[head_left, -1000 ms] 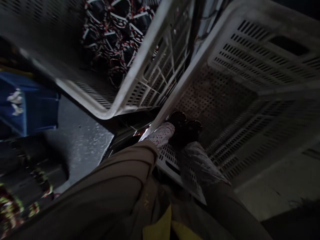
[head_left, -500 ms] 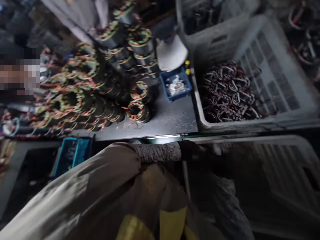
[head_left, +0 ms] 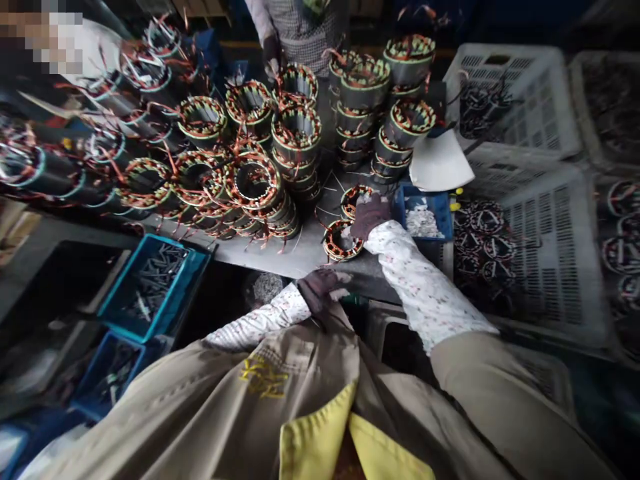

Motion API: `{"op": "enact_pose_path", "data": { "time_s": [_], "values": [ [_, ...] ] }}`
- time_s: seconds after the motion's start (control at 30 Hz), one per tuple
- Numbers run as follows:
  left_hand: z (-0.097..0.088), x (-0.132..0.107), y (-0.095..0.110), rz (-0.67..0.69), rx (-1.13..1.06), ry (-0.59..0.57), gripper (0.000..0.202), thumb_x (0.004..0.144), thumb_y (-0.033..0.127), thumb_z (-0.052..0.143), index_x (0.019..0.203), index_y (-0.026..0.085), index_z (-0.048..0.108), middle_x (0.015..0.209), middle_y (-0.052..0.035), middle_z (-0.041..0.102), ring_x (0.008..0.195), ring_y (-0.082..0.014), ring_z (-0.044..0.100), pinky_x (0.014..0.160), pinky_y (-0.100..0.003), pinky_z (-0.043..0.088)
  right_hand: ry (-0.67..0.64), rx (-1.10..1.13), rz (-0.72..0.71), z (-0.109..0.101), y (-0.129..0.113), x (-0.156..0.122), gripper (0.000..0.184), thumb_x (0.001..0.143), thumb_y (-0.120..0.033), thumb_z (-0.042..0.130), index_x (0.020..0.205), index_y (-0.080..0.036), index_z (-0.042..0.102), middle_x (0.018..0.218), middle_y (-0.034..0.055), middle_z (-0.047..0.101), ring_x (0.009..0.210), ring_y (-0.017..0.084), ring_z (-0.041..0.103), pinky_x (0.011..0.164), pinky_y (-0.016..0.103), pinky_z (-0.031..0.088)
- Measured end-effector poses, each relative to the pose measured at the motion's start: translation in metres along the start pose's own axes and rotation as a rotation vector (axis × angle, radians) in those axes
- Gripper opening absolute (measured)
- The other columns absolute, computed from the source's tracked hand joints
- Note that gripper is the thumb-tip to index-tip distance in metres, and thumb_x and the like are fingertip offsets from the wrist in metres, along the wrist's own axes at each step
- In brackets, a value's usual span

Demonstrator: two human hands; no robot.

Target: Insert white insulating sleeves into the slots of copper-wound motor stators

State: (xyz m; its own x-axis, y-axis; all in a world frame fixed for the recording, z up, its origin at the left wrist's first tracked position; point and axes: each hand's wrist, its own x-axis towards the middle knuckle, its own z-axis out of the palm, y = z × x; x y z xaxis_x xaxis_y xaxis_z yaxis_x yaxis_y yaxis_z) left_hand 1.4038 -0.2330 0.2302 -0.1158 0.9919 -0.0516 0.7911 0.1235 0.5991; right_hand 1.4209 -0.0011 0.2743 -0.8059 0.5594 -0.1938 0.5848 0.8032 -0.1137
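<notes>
My right hand (head_left: 371,215), in a dark glove with a speckled white sleeve, reaches over the grey table (head_left: 305,250). Its fingers curl onto the rim of a copper-wound stator (head_left: 341,242) lying near the table's front edge. A second stator (head_left: 356,196) lies just behind the hand. My left hand (head_left: 320,287), also gloved, sits low at the table's front edge close to my body. Its fingers are curled, and what they hold is hidden. Many stacked stators (head_left: 255,180) crowd the table beyond.
A small blue bin of white bits (head_left: 423,220) sits right of my right hand, under a white sheet (head_left: 440,167). White slotted crates (head_left: 545,253) of wound rings stand at the right. Blue bins (head_left: 150,283) of parts sit lower left. A co-worker (head_left: 300,27) stands across the table.
The view swung up from the crates to the table. My right hand left the crate rim and came to the front stator. My left hand drew back to the table edge.
</notes>
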Motion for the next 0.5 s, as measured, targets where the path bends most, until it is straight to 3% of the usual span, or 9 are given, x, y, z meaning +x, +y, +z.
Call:
{"op": "enact_pose_path", "data": {
  "time_s": [0.07,0.17,0.23,0.43,0.5],
  "values": [
    [-0.014,-0.011,-0.014,-0.055,-0.035,0.078,0.039,0.100,0.040,0.054,0.129,0.016,0.063,0.127,-0.0097,0.070,0.119,-0.0248,0.066,0.105,-0.038,0.055,-0.028,-0.006,0.017,0.009,-0.009,0.019,0.069,0.069,-0.042,0.084,0.123,-0.004,0.063,0.132,0.0237,0.061,0.138,0.042,0.042,0.117,0.055,0.027],
    [-0.031,-0.025,-0.029,-0.147,-0.063,0.169,0.040,0.101,0.041,0.051,0.133,0.019,0.061,0.125,-0.0087,0.071,0.117,-0.0242,0.067,0.103,-0.039,0.056,-0.038,0.023,0.053,0.024,-0.007,0.026,0.056,0.075,-0.035,0.078,0.119,-0.005,0.062,0.117,0.0220,0.067,0.118,0.035,0.060,0.112,0.050,0.033],
    [-0.037,-0.033,-0.036,-0.188,-0.070,0.191,0.040,0.101,0.042,0.052,0.133,0.021,0.061,0.124,-0.0074,0.071,0.117,-0.0244,0.068,0.102,-0.038,0.056,-0.030,0.050,0.051,0.030,0.000,0.023,0.050,0.078,-0.035,0.074,0.118,-0.008,0.062,0.111,0.0196,0.068,0.113,0.033,0.063,0.110,0.047,0.036],
    [-0.041,-0.037,-0.046,-0.272,-0.077,0.201,0.039,0.098,0.043,0.058,0.128,0.022,0.067,0.121,-0.0068,0.074,0.112,-0.0270,0.070,0.099,-0.038,0.058,0.023,0.172,0.073,0.029,0.027,0.011,0.055,0.072,-0.036,0.077,0.118,-0.010,0.064,0.116,0.0185,0.065,0.121,0.036,0.057,0.104,0.043,0.045],
    [-0.042,-0.034,-0.047,-0.282,-0.084,0.202,0.037,0.098,0.043,0.058,0.129,0.024,0.067,0.122,-0.0056,0.074,0.113,-0.0253,0.070,0.100,-0.036,0.058,0.046,0.249,0.070,0.029,0.041,-0.001,0.051,0.079,-0.034,0.072,0.122,-0.010,0.063,0.117,0.0167,0.064,0.116,0.031,0.059,0.100,0.041,0.049]
  ]
}}
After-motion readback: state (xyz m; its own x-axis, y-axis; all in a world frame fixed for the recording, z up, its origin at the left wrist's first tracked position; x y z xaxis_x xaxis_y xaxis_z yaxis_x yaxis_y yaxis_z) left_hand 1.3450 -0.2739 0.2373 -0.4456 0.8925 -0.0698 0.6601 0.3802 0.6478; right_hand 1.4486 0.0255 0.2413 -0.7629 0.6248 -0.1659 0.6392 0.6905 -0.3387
